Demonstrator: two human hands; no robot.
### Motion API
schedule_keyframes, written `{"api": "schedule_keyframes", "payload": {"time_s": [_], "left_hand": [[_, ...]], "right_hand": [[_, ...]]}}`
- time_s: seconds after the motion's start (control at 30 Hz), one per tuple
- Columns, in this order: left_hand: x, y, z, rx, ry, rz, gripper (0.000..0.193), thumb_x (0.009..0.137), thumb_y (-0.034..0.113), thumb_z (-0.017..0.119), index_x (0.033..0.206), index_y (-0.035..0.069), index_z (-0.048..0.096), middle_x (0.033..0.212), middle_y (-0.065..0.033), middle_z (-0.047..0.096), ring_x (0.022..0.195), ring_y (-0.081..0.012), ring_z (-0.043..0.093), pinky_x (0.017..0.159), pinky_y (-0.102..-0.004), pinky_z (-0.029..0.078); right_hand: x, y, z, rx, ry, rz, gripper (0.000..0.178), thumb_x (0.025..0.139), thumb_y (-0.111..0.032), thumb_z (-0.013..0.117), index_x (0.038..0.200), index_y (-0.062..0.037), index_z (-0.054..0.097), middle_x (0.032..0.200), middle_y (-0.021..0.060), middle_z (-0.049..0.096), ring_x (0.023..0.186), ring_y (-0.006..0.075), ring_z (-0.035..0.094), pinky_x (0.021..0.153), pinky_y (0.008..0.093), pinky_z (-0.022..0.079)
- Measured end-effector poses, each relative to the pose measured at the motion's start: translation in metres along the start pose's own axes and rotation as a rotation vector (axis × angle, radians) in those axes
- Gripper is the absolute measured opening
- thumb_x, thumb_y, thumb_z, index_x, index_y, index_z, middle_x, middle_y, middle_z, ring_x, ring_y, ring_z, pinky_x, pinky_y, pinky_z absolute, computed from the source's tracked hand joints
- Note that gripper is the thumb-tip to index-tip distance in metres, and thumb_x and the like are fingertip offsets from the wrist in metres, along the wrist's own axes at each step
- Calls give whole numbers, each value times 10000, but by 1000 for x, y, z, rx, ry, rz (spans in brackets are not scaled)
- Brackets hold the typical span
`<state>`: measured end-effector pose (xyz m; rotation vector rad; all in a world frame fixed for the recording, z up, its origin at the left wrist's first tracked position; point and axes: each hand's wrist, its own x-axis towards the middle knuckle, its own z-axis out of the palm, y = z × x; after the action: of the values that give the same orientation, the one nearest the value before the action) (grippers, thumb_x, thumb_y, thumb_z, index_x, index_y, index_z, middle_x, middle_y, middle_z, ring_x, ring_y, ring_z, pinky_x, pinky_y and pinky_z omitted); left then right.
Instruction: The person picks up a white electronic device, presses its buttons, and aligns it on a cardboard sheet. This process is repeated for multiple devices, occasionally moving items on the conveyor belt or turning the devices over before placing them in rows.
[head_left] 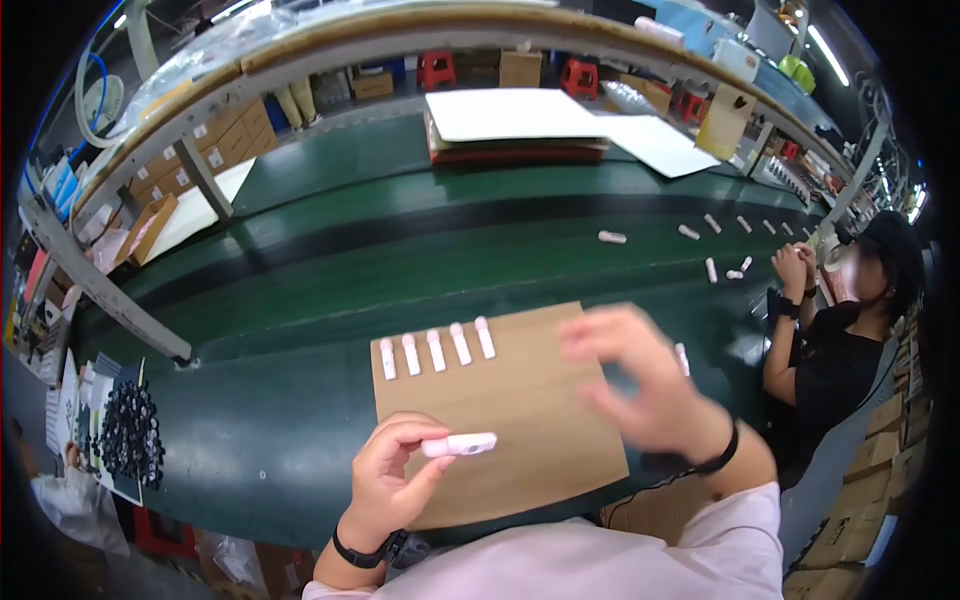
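Between the thumb and fingers of my left hand is a small pink-and-white tube, held nearly level with its pink end toward my palm. A dark spot shows on its side. My right hand is raised over the right part of a brown cardboard sheet. It is smeared by motion, but its thumb and fingers look apart with nothing between them. Several similar tubes lie in a slanting row along the sheet's far left part, pink ends away from me. Another tube lies just beyond my right hand, partly hidden.
The sheet lies on a green conveyor belt. More tubes are scattered at the right, where a co-worker sits using both hands. Small black parts are piled at left. A white-topped stack stands beyond, under a shelf frame.
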<state>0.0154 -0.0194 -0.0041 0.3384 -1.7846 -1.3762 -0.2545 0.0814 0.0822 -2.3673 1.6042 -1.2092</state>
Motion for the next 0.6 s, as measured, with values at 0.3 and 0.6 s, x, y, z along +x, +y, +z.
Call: {"api": "schedule_keyframes", "payload": {"time_s": [0.3, 0.6], "left_hand": [[-1, 0, 20, 59, -38, 17, 221, 816, -77, 696, 1022, -38, 627, 1028, -160, 647, 972, -236, 643, 852, -325, 518], [-3, -4, 18, 240, -82, -37, 286, 755, 47, 793, 1007, -9, 669, 888, -119, 694, 834, -250, 673, 734, -331, 528]], "right_hand": [[-45, -27, 99, 505, 58, 306, 359, 756, 7, 747, 1099, -6, 644, 1028, 131, 668, 847, 266, 634, 748, 331, 491], [-51, -17, 110, 269, 122, 115, 352, 735, 8, 768, 1071, -14, 663, 875, 97, 666, 745, 234, 604, 674, 319, 469]]}}
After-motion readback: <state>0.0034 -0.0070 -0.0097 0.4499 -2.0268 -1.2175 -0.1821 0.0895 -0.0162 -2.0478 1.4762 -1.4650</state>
